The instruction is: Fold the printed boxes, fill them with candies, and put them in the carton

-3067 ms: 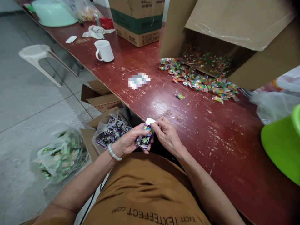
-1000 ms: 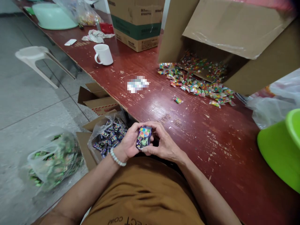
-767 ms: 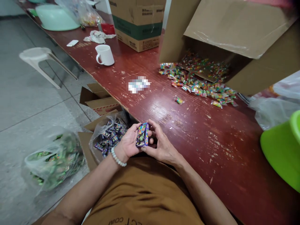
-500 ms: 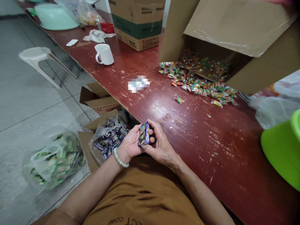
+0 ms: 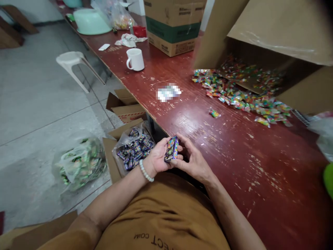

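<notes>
A small purple printed box (image 5: 171, 149) is gripped between both my hands at the near edge of the red table (image 5: 234, 146). My left hand (image 5: 158, 159), with a white bead bracelet at the wrist, cups the box from the left and below. My right hand (image 5: 194, 160) presses its fingers against the box's right side and top. The box is turned edge-on towards me. Just left of my hands, below the table edge, stands a carton lined with a plastic bag of similar purple boxes (image 5: 134, 149).
Colourful wrapped sweets (image 5: 239, 99) spill from a big tipped cardboard box (image 5: 273, 38); one loose sweet (image 5: 214, 113) lies nearer. A white mug (image 5: 135, 59), a green-banded carton (image 5: 174, 27) and a pale green basin (image 5: 90, 21) stand further back. A bag of green packets (image 5: 80, 163) and a stool (image 5: 75, 64) are on the floor.
The flap tucked in 3 s ago is now closed. Over the last second both hands turned the box from face-up to edge-on. My head swung left, so the scene shifted right.
</notes>
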A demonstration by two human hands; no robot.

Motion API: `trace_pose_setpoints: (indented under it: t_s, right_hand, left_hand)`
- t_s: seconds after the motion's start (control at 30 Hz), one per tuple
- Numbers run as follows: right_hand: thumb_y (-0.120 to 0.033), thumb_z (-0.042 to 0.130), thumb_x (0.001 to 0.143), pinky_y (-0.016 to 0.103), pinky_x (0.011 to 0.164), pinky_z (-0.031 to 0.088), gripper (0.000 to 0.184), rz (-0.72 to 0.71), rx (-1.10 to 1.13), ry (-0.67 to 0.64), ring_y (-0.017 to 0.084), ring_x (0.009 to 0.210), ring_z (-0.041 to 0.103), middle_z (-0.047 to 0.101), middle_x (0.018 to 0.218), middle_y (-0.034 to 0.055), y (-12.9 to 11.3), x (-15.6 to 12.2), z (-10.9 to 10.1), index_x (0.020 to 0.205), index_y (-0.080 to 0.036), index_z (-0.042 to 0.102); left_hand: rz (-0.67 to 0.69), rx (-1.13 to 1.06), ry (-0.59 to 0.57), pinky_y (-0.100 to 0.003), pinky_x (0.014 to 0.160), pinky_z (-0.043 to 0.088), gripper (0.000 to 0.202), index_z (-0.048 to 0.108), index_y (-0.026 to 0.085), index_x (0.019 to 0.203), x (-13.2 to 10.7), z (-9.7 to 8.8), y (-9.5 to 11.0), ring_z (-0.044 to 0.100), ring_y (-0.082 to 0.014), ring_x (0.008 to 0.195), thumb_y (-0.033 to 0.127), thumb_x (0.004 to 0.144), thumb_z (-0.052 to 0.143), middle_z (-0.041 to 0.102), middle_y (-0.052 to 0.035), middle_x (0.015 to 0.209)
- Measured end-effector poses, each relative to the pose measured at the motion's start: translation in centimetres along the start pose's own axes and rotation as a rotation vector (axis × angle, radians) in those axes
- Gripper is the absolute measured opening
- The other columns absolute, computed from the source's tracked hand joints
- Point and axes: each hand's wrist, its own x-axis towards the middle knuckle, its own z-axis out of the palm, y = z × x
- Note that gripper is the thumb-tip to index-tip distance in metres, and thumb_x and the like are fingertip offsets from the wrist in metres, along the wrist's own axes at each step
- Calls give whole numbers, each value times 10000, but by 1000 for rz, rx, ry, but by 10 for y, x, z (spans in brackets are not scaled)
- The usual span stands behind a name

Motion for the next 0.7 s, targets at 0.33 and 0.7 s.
trace_pose_setpoints:
  t_s: [0.33,0.7]
  right_hand:
    - [-283,703,738,484,993,527,783,-240,-317,41,312,1160,612,593,1291,163,6,1,20,1451,-190,394]
    - [-331,636,889,380,758,596,699,54,9,-1,219,997,631,492,1404,159,17,2,19,1495,-277,292]
  left_hand:
    - [19,24,77,-258,423,479,320,656,145,957,-11,-19,-10,565,-151,389,342,990,406,616,-22,593]
    - [654,343,871,-233,376,413,215,549,220,873,-59,-145,51,532,-156,331,412,804,481,584,45,502]
